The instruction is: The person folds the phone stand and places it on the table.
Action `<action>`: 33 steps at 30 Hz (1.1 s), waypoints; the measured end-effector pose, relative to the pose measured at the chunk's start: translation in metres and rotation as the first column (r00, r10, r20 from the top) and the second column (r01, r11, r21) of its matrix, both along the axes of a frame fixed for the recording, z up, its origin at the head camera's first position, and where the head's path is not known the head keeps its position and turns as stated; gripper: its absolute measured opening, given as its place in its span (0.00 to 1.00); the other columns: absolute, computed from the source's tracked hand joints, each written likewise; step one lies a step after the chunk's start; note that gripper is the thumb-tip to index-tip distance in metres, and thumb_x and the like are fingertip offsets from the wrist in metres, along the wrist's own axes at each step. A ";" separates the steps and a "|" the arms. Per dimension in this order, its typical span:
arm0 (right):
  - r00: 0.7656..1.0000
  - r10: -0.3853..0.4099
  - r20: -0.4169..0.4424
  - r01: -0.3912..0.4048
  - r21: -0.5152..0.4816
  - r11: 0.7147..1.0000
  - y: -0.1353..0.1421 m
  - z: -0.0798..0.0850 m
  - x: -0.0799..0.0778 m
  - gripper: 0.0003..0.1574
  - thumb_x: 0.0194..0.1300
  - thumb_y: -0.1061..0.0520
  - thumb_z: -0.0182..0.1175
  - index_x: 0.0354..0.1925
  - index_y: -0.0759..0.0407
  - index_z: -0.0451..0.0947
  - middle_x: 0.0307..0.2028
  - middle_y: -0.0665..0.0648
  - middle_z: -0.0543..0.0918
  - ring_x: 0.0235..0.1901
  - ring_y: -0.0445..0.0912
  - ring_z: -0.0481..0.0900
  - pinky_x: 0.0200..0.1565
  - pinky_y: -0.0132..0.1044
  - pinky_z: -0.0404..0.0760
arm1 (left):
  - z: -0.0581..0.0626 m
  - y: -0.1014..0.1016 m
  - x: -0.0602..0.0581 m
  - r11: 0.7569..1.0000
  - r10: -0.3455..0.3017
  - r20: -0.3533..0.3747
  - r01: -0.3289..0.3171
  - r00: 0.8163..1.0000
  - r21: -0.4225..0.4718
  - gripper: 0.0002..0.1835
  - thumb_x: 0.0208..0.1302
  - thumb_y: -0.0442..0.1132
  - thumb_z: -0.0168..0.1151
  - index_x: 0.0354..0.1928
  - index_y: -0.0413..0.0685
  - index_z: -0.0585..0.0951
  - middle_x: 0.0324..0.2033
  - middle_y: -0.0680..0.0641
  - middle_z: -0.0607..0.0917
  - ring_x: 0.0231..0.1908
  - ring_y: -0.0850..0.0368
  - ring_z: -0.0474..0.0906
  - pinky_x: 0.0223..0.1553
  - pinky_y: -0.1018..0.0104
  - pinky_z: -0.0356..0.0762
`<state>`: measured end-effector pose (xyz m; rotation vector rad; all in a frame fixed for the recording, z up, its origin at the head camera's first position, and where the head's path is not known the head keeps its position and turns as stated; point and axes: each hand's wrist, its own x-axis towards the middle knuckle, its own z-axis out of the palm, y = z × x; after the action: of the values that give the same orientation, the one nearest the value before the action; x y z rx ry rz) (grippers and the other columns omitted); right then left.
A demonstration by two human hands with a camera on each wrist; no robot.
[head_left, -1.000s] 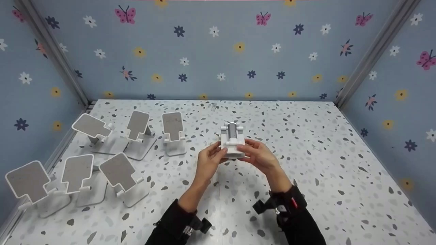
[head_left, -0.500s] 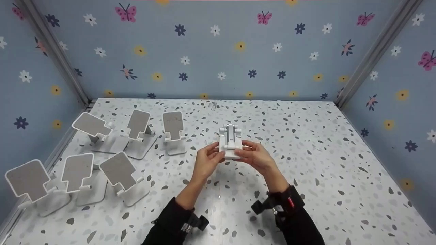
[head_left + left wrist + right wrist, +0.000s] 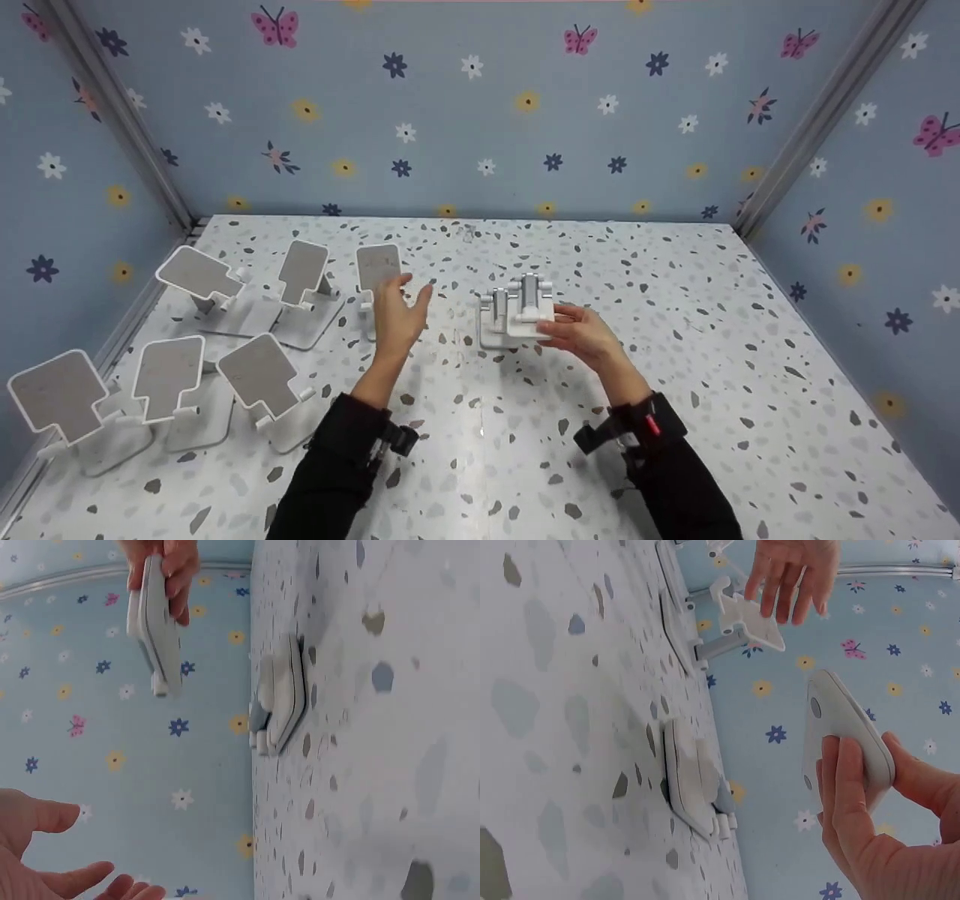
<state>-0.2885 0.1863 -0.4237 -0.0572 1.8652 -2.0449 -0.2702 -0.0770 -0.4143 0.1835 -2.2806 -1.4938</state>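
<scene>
My right hand pinches a folded white phone stand by its right side, thumb on top and fingers beneath. In the right wrist view this stand is raised above the table, its underside with round pads showing. A second folded phone stand lies flat on the table, partly covered by the held one in the head view. My left hand is open, thumb spread, in front of an unfolded phone stand whose lower part it hides. Nothing is between the left fingers in the left wrist view.
Several more unfolded phone stands, such as this near one and this far one, stand at the left of the speckled white table. Flower-patterned walls enclose the back and both sides.
My left hand has let go of the folded stand and moved left to the unfolded one. The right hand has shifted slightly right with its stand, and another folded stand now shows on the table.
</scene>
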 end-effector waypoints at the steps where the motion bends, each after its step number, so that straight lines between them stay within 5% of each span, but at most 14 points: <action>1: 1.000 -0.005 0.002 0.005 0.011 1.000 0.002 0.000 -0.003 0.35 0.66 0.74 0.52 0.67 0.83 0.52 0.37 0.53 0.81 0.35 0.41 0.84 0.43 0.31 0.85 | 0.002 -0.004 -0.003 0.999 0.034 -0.004 -0.035 0.999 -0.017 0.22 0.64 0.35 0.61 0.56 0.24 0.74 0.53 0.27 0.74 0.55 0.34 0.72 0.62 0.46 0.69; 8: 0.998 -0.058 0.031 0.053 0.154 0.987 0.018 -0.001 -0.023 0.37 0.65 0.72 0.55 0.67 0.82 0.54 0.42 0.59 0.80 0.32 0.38 0.82 0.38 0.29 0.85 | 0.013 -0.027 -0.020 0.979 0.199 0.103 -0.192 0.975 -0.075 0.28 0.65 0.37 0.59 0.62 0.27 0.67 0.60 0.27 0.64 0.63 0.33 0.62 0.63 0.43 0.67; 17: 0.997 -0.058 0.047 0.038 0.355 0.934 0.026 -0.010 -0.038 0.38 0.62 0.73 0.58 0.67 0.81 0.56 0.52 0.68 0.76 0.32 0.39 0.81 0.38 0.29 0.85 | 0.008 -0.036 -0.034 0.978 0.186 0.277 -0.151 0.943 -0.144 0.34 0.67 0.42 0.56 0.64 0.20 0.60 0.58 0.22 0.66 0.60 0.29 0.66 0.62 0.42 0.69; 27: 0.996 -0.058 0.069 0.020 0.458 0.889 0.029 -0.023 -0.042 0.39 0.61 0.73 0.60 0.68 0.79 0.57 0.53 0.70 0.77 0.34 0.41 0.81 0.42 0.32 0.85 | -0.002 -0.043 -0.044 0.981 0.163 0.298 -0.122 0.941 -0.151 0.27 0.65 0.34 0.55 0.59 0.18 0.66 0.55 0.23 0.73 0.60 0.31 0.69 0.65 0.47 0.66; 33: 0.996 -0.077 0.037 0.047 0.510 0.859 0.027 -0.025 -0.042 0.37 0.61 0.72 0.61 0.65 0.81 0.60 0.46 0.65 0.79 0.30 0.39 0.80 0.40 0.31 0.85 | -0.006 -0.047 -0.049 0.974 0.206 0.263 -0.171 0.942 -0.150 0.21 0.57 0.27 0.53 0.51 0.19 0.74 0.49 0.23 0.79 0.54 0.30 0.76 0.58 0.45 0.73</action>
<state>-0.3310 0.2137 -0.4487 0.2010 2.3317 -1.5016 -0.3193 -0.1242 -0.4206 0.5926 -2.4814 -1.2894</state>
